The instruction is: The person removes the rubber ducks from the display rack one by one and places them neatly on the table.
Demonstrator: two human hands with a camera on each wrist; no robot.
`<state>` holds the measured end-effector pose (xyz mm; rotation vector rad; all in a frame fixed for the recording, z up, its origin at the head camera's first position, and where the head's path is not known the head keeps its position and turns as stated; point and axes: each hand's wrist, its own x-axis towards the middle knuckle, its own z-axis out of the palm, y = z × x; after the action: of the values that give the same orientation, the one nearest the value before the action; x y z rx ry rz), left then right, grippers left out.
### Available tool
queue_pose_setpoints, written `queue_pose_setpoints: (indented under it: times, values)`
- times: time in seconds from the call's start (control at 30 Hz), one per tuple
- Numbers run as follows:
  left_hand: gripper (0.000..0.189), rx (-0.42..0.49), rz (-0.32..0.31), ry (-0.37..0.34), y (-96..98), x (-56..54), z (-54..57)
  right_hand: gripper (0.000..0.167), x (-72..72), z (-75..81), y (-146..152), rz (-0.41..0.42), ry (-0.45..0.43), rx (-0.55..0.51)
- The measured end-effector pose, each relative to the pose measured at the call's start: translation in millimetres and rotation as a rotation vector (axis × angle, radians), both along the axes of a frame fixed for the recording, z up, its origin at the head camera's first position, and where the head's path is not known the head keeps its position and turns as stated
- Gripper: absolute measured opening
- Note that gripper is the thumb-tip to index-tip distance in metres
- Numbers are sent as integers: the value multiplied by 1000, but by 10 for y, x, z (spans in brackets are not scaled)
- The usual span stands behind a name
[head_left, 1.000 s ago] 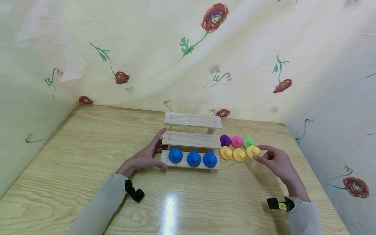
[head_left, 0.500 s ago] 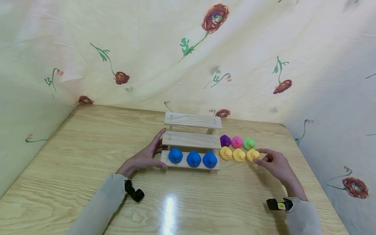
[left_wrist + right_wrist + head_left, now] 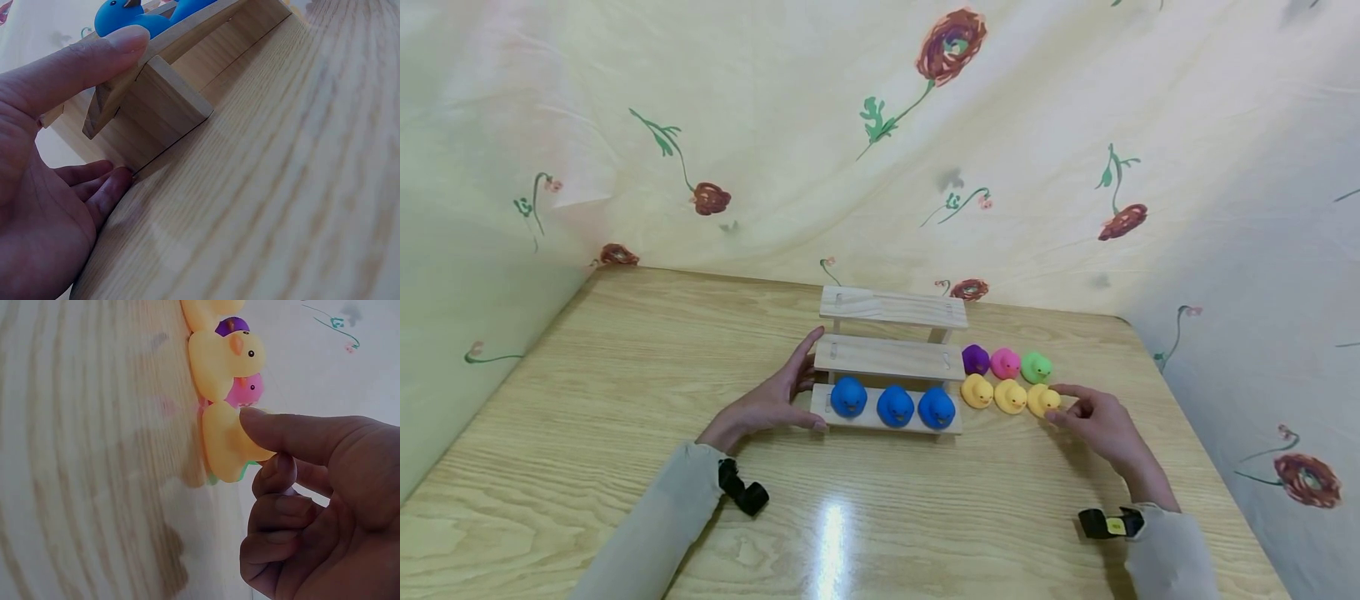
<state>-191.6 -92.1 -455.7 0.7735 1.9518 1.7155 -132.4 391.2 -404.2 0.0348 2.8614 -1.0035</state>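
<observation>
Three blue rubber ducks point(image 3: 895, 406) sit along the lowest step of a three-step wooden display stand point(image 3: 887, 357). My left hand point(image 3: 772, 400) grips the stand's left end; in the left wrist view its thumb point(image 3: 94, 65) lies at the lowest step's edge, with other fingers low by the side support. On the right, my right hand point(image 3: 1101, 421) pinches a yellow rubber duck point(image 3: 1042, 401) between thumb and index finger. That duck is the right-hand one of a row with two more yellow ducks point(image 3: 1011, 397). The right wrist view shows the thumb covering its head.
Behind the yellow row stand a purple duck point(image 3: 976, 359), a pink duck point(image 3: 1005, 362) and a green duck point(image 3: 1036, 367), close by the stand's right end. A floral cloth point(image 3: 775, 125) hangs behind and beside the wooden table point(image 3: 880, 517).
My right hand has lowered the yellow duck and shifted it slightly left, beside the other two yellow ones. My left hand and the stand have stayed put.
</observation>
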Motion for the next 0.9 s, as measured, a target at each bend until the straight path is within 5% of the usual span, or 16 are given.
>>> queue_pose_setpoints:
  times: [0.3,0.6,0.9]
  values:
    - [129,7,-6,-6,-1,2,0,56,21,57,-8,-4,10,33]
    - [129,-1,4,-12,-6,4,13,49,86,325,-243,25,187,72]
    - [129,5,-1,-17,-5,2,3,38,155,450,-605,99,267,40]
